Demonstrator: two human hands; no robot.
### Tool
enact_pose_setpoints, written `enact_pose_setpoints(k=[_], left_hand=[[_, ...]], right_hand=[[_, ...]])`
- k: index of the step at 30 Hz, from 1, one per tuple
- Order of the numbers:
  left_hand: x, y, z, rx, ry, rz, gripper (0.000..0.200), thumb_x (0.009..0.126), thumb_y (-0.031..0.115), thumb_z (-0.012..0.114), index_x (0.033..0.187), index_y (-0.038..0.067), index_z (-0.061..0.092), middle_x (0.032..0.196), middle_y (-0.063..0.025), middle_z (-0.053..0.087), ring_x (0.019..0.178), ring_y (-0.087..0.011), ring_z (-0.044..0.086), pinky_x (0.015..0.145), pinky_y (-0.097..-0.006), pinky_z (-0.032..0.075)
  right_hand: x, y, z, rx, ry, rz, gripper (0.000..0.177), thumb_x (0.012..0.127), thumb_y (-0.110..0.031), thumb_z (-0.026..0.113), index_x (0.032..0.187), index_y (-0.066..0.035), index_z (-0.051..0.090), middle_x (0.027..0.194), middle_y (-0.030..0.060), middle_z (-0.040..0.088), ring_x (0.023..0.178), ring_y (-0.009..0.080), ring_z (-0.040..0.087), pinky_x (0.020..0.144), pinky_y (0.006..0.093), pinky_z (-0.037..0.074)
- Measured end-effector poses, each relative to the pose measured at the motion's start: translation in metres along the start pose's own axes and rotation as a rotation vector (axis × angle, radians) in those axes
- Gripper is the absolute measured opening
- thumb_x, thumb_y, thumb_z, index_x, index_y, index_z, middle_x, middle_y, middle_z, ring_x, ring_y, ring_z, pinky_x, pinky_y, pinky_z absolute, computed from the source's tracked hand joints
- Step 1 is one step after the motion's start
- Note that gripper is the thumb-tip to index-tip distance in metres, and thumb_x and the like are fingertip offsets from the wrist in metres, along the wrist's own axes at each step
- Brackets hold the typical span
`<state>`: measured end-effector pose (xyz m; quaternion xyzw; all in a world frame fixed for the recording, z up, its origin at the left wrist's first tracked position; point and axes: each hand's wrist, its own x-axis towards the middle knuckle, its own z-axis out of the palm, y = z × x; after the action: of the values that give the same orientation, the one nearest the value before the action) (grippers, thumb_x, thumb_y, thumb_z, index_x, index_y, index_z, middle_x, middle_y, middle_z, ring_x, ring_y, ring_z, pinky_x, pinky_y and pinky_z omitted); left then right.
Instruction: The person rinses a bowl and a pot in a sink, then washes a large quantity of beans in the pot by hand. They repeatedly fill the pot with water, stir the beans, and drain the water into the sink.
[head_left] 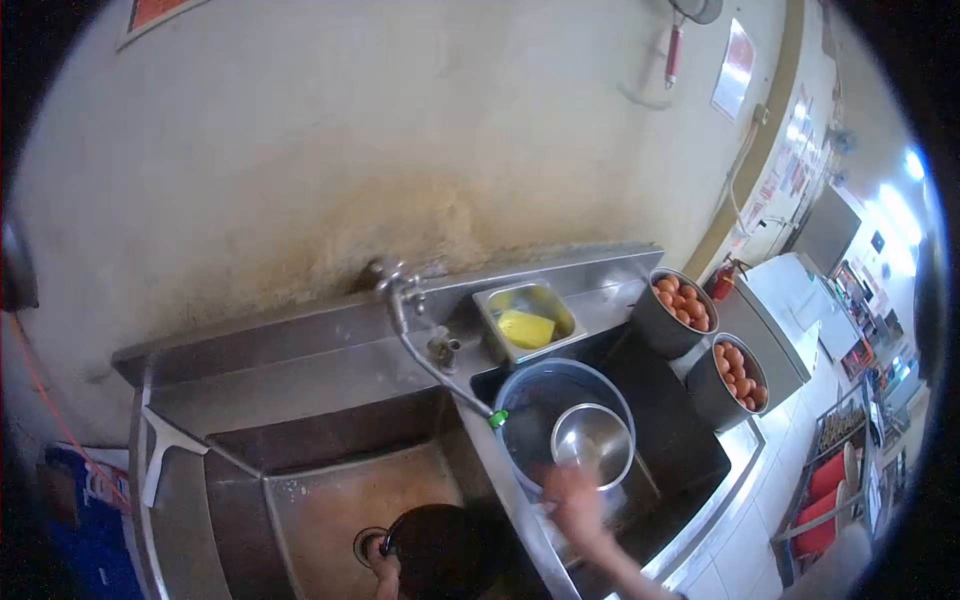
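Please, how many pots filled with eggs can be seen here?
2. One pot is at the back right of the sink; the other pot is at its right edge, nearer the camera. None appears hidden.

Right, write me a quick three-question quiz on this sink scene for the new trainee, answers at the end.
1. Count: how many pots of eggs are in view?
2. True or false: the yellow object sits inside the round tub.
3. Pick one: which is nearest the right hand?
A. the faucet
B. the metal bowl
C. the dark pan

Key: 1. Two. 2. False; it sits in the rectangular metal container behind the tub. 3. B.
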<state>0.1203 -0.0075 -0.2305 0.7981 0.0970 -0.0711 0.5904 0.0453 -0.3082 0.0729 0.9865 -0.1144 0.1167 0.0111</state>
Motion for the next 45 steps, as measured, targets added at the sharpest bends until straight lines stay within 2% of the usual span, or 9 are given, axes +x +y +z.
enact_pose_setpoints(k=[1,8,13,18,28,30,36,41,45], left_hand=[[-0.003,0.007,0.0,0.001,-0.003,0.013,0.016,0.074,0.01,0.064,0.086,0.003,0.056,0.081,-0.0052,0.053,0.079,-0.0177,0.051,0.076,-0.0297,0.041],[0.011,-0.024,0.011,0.021,0.111,0.239,0.053,0.069,0.004,0.068,0.114,0.005,0.04,0.11,-0.0152,0.043,0.1,-0.0291,0.045,0.088,-0.039,0.036],[-0.027,0.053,0.005,0.407,0.378,0.3,0.061,0.07,0.002,0.066,0.121,0.004,0.031,0.112,-0.0163,0.04,0.1,-0.0295,0.045,0.087,-0.0378,0.038],[-0.068,0.127,-0.012,0.186,0.3,0.358,0.055,0.073,0.004,0.061,0.121,0.005,0.033,0.114,-0.0163,0.04,0.105,-0.0265,0.043,0.089,-0.0382,0.038],[-0.096,0.205,-0.035,-0.515,-0.058,0.318,0.036,0.084,0.024,0.06,0.113,0.004,0.05,0.107,-0.0112,0.056,0.096,-0.0225,0.053,0.087,-0.0373,0.042],[-0.088,0.182,0.002,-0.52,0.185,0.03,0.06,0.073,0.0,0.058,0.125,0.005,0.028,0.119,-0.0179,0.035,0.108,-0.0263,0.039,0.092,-0.0374,0.036],[-0.098,0.235,0.041,-0.543,-0.236,-0.018,0.043,0.081,-0.002,0.049,0.122,0.002,0.036,0.11,-0.0107,0.049,0.099,-0.0165,0.05,0.085,-0.0262,0.043],[-0.11,0.27,0.066,-0.681,-0.543,-0.455,0.045,0.082,0.007,0.054,0.123,0.004,0.037,0.113,-0.0104,0.051,0.103,-0.0166,0.049,0.084,-0.0298,0.042],[-0.103,0.206,0.1,-0.753,-0.286,-0.356,0.03,0.087,0.024,0.052,0.111,0.006,0.05,0.098,-0.0057,0.058,0.087,-0.0161,0.057,0.071,-0.0301,0.048]], right_hand=[[0.017,0.036,-0.005,-0.128,0.378,0.114,0.051,0.059,-0.016,0.072,0.107,-0.009,0.057,0.097,0.0127,0.054,0.091,0.0302,0.051,0.075,0.0425,0.041],[0.082,0.168,0.005,-0.003,-0.361,0.474,0.041,0.064,-0.029,0.072,0.097,-0.011,0.056,0.105,0.0153,0.055,0.085,0.0323,0.058,0.075,0.0422,0.047],[0.082,0.163,-0.001,0.035,0.291,0.222,0.018,0.067,-0.012,0.064,0.083,-0.01,0.054,0.116,0.0117,0.051,0.08,0.0331,0.06,0.065,0.042,0.049],[0.053,0.158,0.05,-0.06,0.356,0.032,0.016,0.068,-0.012,0.061,0.084,-0.012,0.057,0.122,0.0099,0.048,0.083,0.0322,0.061,0.07,0.0413,0.05],[0.012,0.186,0.123,0.599,-0.082,0.833,0.023,0.067,-0.01,0.061,0.09,-0.004,0.063,0.078,0.0144,0.064,0.077,0.0291,0.063,0.07,0.0391,0.048],[-0.001,0.195,0.132,1.097,-0.002,0.837,0.023,0.069,-0.004,0.059,0.091,0.0,0.062,0.078,0.0094,0.064,0.074,0.0206,0.061,0.067,0.0341,0.048],[0.004,0.118,0.024,1.595,0.044,0.76,0.03,0.07,0.008,0.049,0.097,0.001,0.058,0.083,0.0062,0.061,0.07,0.0154,0.059,0.061,0.0295,0.049],[0.006,0.043,0.001,1.649,0.105,0.798,0.029,0.071,0.006,0.05,0.098,-0.002,0.057,0.082,0.0044,0.06,0.069,0.0146,0.058,0.062,0.0289,0.048],[0.006,-0.043,0.009,1.852,0.088,0.933,0.031,0.071,0.005,0.05,0.1,-0.004,0.056,0.084,0.0052,0.059,0.072,0.0161,0.058,0.06,0.0307,0.049]])
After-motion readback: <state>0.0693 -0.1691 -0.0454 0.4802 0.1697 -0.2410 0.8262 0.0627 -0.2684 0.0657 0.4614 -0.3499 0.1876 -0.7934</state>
